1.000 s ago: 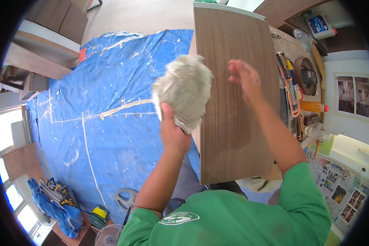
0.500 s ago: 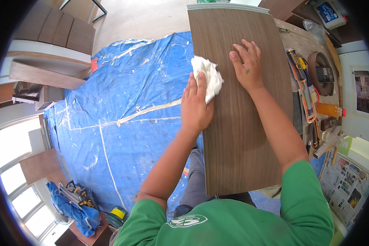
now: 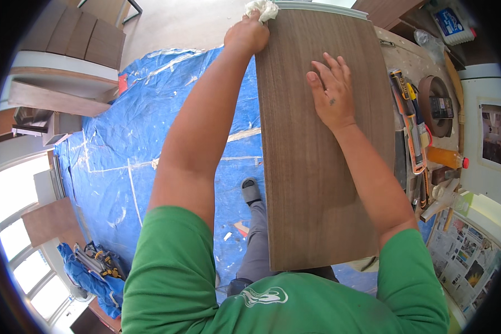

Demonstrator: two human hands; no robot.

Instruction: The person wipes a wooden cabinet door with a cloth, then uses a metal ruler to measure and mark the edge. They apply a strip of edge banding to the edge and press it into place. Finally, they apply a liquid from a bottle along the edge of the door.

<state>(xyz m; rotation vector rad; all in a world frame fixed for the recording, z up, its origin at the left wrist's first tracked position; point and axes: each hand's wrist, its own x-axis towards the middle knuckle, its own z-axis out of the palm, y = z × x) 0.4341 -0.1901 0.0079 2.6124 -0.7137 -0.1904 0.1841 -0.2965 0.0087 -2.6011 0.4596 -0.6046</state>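
Note:
My left hand (image 3: 247, 34) is stretched to the far left corner of a long brown wood-grain panel (image 3: 317, 178), its fingers on a crumpled white cloth (image 3: 263, 9) there. A pale strip (image 3: 323, 11) runs along that far edge. My right hand (image 3: 333, 96) is on or just above the panel's upper middle, empty, fingers spread and slightly bent.
A work surface (image 3: 401, 58) at right holds knives and hand tools (image 3: 413, 122), an orange bottle (image 3: 445, 157) and a brown ring (image 3: 431, 89), with a white jug (image 3: 451, 22) beyond. Blue tarp (image 3: 111, 156) covers the floor; wooden units (image 3: 64, 94) and a tool bag (image 3: 92, 264) line the left.
My left hand and cloth moved from beside the panel onto its left edge, then forward to the far corner. My right hand moved onto the panel, fingers spreading, and has since stayed about there.

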